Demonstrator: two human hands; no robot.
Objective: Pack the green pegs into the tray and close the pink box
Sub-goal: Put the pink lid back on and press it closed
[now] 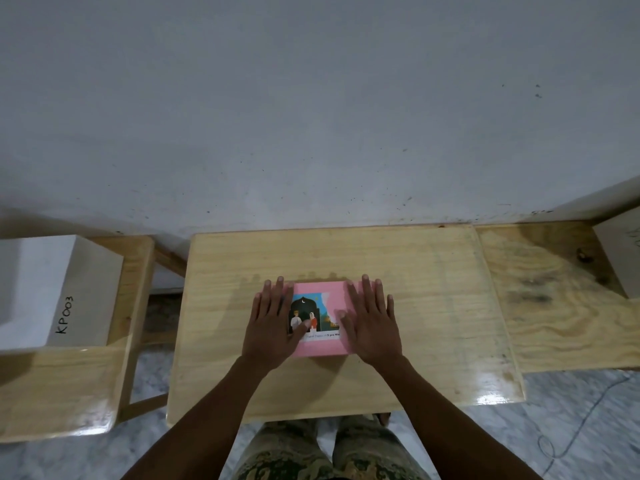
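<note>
The pink box (320,346) lies flat in the middle of the wooden table (433,306), its lid down, with a picture of two figures on top. My left hand (273,323) rests flat on the box's left side, fingers spread, thumb on the picture. On the box's right side lies my right hand (372,323), also flat, its thumb on the lid. No green pegs and no tray are in sight.
A white box marked KP003 (52,292) stands on a wooden bench at the left. Another wooden surface (561,299) adjoins the table at the right, with a pale box (623,251) at its far corner. A grey wall rises behind the table.
</note>
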